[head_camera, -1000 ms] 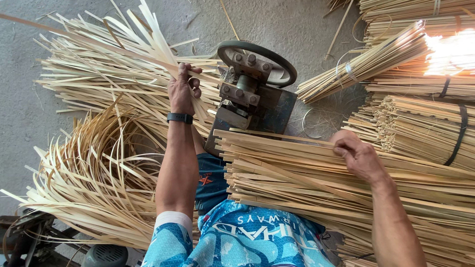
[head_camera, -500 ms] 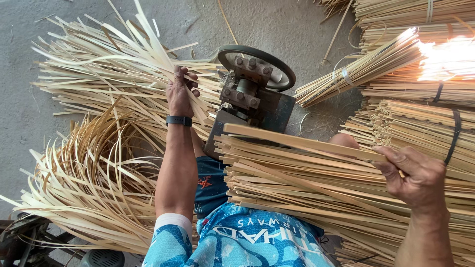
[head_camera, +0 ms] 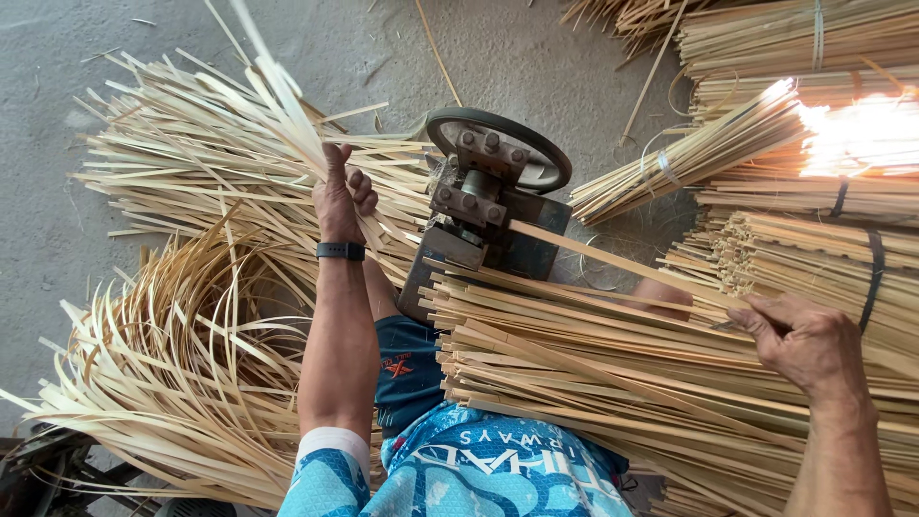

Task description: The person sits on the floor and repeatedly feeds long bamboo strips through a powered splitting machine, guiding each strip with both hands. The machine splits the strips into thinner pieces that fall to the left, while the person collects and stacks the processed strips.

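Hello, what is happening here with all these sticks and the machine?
A person sits at a small metal machine with a wheel, among many piles of bamboo. The right hand holds one long bamboo stick whose far end is at the machine. The left hand grips thin flat strips on the machine's other side. A stack of sticks lies across the lap, and loose curved strips cover the floor.

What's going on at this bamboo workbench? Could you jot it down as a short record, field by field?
Setting: concrete floor seen from above
Machine: small metal splitter with a dark handwheel
Left hand: gripping thin split strips
Right hand: holding one bamboo slat angled toward the machine
Lap: stack of slats
Left side: curled strip pile
Right side: tied bundles
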